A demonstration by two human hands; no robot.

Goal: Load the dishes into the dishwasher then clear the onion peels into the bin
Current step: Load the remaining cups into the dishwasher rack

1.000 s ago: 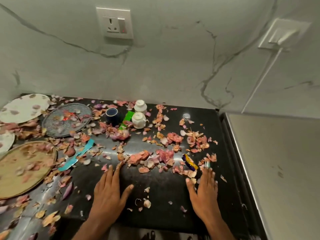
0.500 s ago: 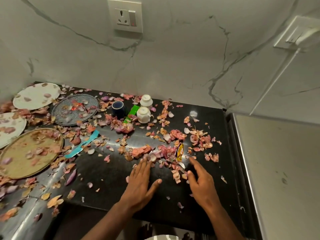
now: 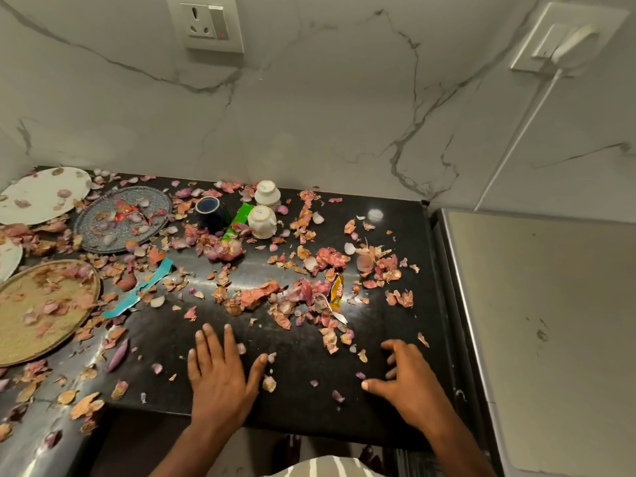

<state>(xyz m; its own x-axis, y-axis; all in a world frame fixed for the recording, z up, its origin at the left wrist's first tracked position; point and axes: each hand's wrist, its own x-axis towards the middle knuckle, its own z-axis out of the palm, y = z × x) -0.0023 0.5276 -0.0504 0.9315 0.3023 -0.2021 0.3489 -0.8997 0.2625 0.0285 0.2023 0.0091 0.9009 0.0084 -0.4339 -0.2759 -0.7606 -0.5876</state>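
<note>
Head view: my left hand (image 3: 220,376) lies flat on the black desk (image 3: 303,407), fingers straight and spread, holding nothing. My right hand (image 3: 406,380) rests near the front right, fingers loosely curled, also holding nothing. Onion peels (image 3: 261,296) are scattered all over the desk, thickest mid-desk beyond my fingertips, plus loose bits between my hands. Dishes not loaded yet: tan plate (image 3: 38,311), grey plate (image 3: 122,218), white plate (image 3: 39,196) on the left, all with peels on them; dark cup (image 3: 210,210) and two white cups (image 3: 262,222) at the back. Risks: sweeping forward could push peels off the front edge; wrappers (image 3: 336,290) get mixed in; a wide sweep could knock the cups.
</note>
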